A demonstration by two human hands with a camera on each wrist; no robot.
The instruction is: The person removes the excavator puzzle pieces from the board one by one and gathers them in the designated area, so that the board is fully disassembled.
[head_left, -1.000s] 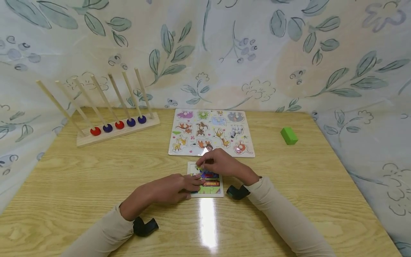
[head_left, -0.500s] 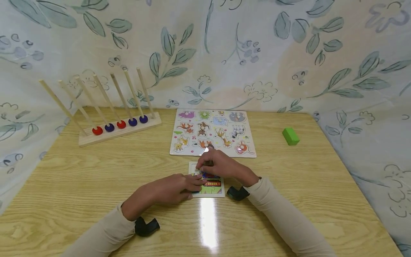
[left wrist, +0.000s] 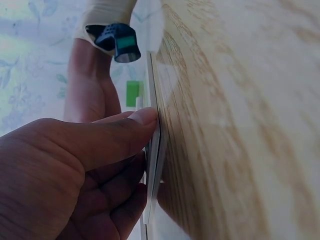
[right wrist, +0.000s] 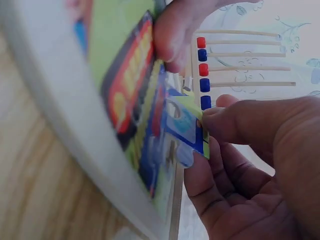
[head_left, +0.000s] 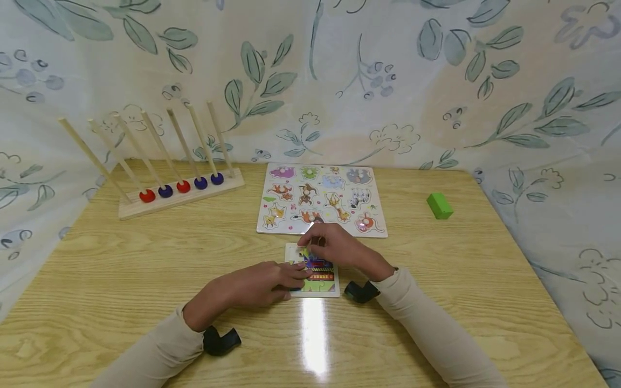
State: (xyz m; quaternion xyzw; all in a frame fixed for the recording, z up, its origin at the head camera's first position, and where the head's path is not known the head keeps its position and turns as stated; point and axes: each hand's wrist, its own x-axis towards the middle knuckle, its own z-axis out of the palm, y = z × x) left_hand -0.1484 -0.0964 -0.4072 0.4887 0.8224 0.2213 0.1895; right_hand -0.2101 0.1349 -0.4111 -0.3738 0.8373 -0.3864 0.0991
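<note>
A small jigsaw puzzle in a white frame [head_left: 330, 294] lies at the middle of the table, its picture showing a vehicle on tracks. My left hand [head_left: 264, 283] rests its extended fingers on the puzzle's left part; in the left wrist view the thumb [left wrist: 145, 116] touches the board by its edge. My right hand [head_left: 339, 245] is over the puzzle's far side. Between thumb and fingers it pinches a blue and yellow-green jigsaw piece [right wrist: 182, 127], tilted up from the board in the right wrist view. Part of the picture is hidden under both hands.
Just behind the puzzle lies an animal peg puzzle board [head_left: 320, 199]. A wooden rack [head_left: 181, 194] with upright rods and red and blue beads stands at the back left. On the right sits a green block [head_left: 440, 206]. A patterned cloth [head_left: 310, 81] hangs behind the table.
My right hand has shifted slightly away and to the right over the puzzle's far part, showing more yellow and blue beneath its fingers. The left hand stays in place.
</note>
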